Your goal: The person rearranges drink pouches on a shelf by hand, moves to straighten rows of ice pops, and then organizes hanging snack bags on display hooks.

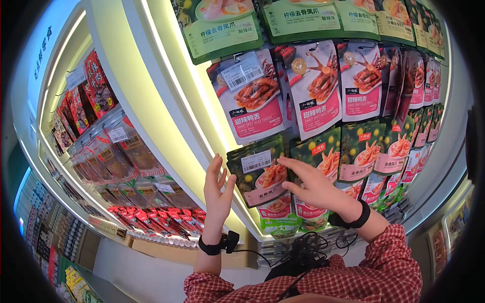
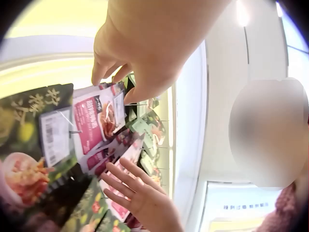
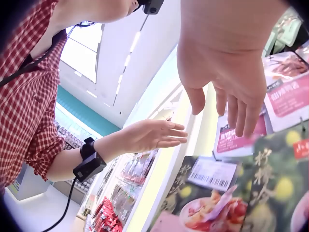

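Before a shelf of hanging snack packets, my left hand (image 1: 218, 194) is raised with its fingers pointing up, just left of a dark green packet (image 1: 247, 188) bearing a white barcode label. Over that packet's right side in the head view reaches my right hand (image 1: 314, 186), fingers extended and thumb apart. In the right wrist view the right hand (image 3: 224, 87) hangs above the labelled packet (image 3: 212, 203), fingers pointing down. Nothing shows in either hand. Right above the green packet hang pink-and-dark packets of sweet spicy duck tongue (image 1: 247, 98).
Green packets (image 1: 222, 38) fill the top row, and further rows hang to the right. Green-and-pink packets (image 1: 278, 219) hang below. A lit white upright (image 1: 197, 101) parts this shelf from another with red packets (image 1: 156, 219). Black cables (image 1: 303, 247) lie near the body.
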Tool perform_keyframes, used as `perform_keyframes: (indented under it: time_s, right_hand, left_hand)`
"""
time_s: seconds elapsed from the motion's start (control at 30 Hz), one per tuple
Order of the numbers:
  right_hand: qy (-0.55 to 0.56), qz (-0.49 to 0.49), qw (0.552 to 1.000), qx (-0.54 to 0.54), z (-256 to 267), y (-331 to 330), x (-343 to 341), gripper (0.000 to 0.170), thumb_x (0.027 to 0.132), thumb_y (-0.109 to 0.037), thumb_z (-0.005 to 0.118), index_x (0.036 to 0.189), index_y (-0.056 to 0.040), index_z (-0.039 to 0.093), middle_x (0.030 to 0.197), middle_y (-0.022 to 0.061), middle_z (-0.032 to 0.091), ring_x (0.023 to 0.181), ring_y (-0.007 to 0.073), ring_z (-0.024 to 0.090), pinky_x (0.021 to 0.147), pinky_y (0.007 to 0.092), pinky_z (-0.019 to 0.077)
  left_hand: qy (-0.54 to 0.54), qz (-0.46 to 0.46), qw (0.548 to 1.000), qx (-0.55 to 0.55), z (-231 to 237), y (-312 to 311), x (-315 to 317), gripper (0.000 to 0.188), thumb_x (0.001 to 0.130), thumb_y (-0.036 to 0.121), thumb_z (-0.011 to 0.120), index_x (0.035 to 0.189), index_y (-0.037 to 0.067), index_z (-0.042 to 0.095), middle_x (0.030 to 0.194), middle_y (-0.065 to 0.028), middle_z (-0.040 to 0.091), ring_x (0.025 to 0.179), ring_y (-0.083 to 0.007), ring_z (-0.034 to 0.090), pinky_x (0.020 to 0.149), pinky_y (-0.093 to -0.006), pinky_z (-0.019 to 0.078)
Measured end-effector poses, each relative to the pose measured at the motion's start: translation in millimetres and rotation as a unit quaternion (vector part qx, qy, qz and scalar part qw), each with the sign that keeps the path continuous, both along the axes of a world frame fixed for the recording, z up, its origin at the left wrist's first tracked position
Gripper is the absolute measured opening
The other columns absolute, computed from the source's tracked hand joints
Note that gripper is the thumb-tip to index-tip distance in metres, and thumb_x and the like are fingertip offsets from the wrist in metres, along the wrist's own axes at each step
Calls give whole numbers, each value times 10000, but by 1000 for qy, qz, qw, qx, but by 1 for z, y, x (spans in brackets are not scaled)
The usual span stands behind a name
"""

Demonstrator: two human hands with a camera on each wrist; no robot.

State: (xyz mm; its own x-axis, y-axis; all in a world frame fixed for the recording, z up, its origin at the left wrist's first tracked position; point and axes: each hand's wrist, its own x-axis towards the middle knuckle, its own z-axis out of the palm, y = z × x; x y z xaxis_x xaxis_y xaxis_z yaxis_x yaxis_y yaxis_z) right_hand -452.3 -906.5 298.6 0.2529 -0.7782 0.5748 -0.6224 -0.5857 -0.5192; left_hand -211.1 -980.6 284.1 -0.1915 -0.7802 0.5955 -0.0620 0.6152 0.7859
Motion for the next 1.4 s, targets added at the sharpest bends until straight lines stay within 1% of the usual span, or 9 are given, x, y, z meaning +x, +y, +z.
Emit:
perform_keyframes:
  time_s: [0.17,0.37,0.5,0.53,0.63,0.67,0.9,1.07,1.4]
  right_hand:
    - [-29,-8,997,-76,51,-25,-2,536,832,-164,583,1322,-71,388,1337,180,424,1212,326,436,993,389,375]
    - [-27,-5,1000,-13,22,-32,25,572,819,-184,591,1338,-84,373,1356,192,398,1200,343,446,980,396,390]
    - [-58,-23,996,-63,30,-48,20,598,813,-178,593,1351,-85,350,1367,197,381,1245,344,394,1019,395,345]
    - [-59,-17,997,-52,36,-51,17,628,807,-177,597,1366,-90,324,1406,209,309,1289,357,324,1044,409,306]
    - [-34,-51,995,-77,52,-64,15,654,799,-176,601,1376,-92,305,1436,220,233,1314,370,270,1054,424,286]
    - [-28,-56,995,-81,52,-73,14,678,788,-178,611,1382,-92,293,1447,227,193,1323,382,244,1057,427,280]
    - [55,-114,986,-112,45,-101,26,725,769,-163,613,1400,-116,259,1449,249,147,1327,408,218,1061,490,246]
    - [83,-159,972,-150,41,-102,30,733,752,-154,618,1396,-119,270,1450,244,140,1340,395,191,1054,534,228]
    - [129,-174,952,-218,35,-83,33,646,746,-122,615,1345,-103,371,1449,217,186,1352,351,191,1056,551,197]
  left_hand:
    - [67,-11,996,-65,73,-68,-35,795,794,140,675,1391,14,165,1434,-208,210,1366,-295,175,1094,-414,213]
    - [65,-90,992,59,105,-143,-66,907,673,317,801,1331,19,251,1213,-146,469,1130,-222,470,971,-340,361]
    - [101,-32,987,121,97,-160,-53,802,741,436,714,1321,59,309,1163,-97,505,1095,-191,472,903,-351,354]
    - [120,-62,983,126,97,-150,-52,630,839,529,546,1275,99,396,1189,-85,505,1085,-194,472,913,-400,343]
    - [144,-112,960,213,83,-157,-46,533,904,494,448,1272,110,428,1182,-85,508,1062,-199,472,922,-411,344]
    - [163,-95,955,228,78,-159,-48,425,939,356,442,1260,77,446,1160,-88,537,1034,-202,516,887,-382,404]
    - [84,-121,977,156,67,-168,-56,435,838,128,600,1239,19,470,1058,-72,599,892,-149,596,738,-278,482]
    - [152,-129,967,156,70,-167,-64,395,816,-11,581,1200,7,490,1010,-82,609,819,-142,615,664,-247,507]
    - [185,-153,966,100,72,-143,-54,351,826,-43,538,1174,-24,501,1034,-117,617,874,-164,620,740,-269,517]
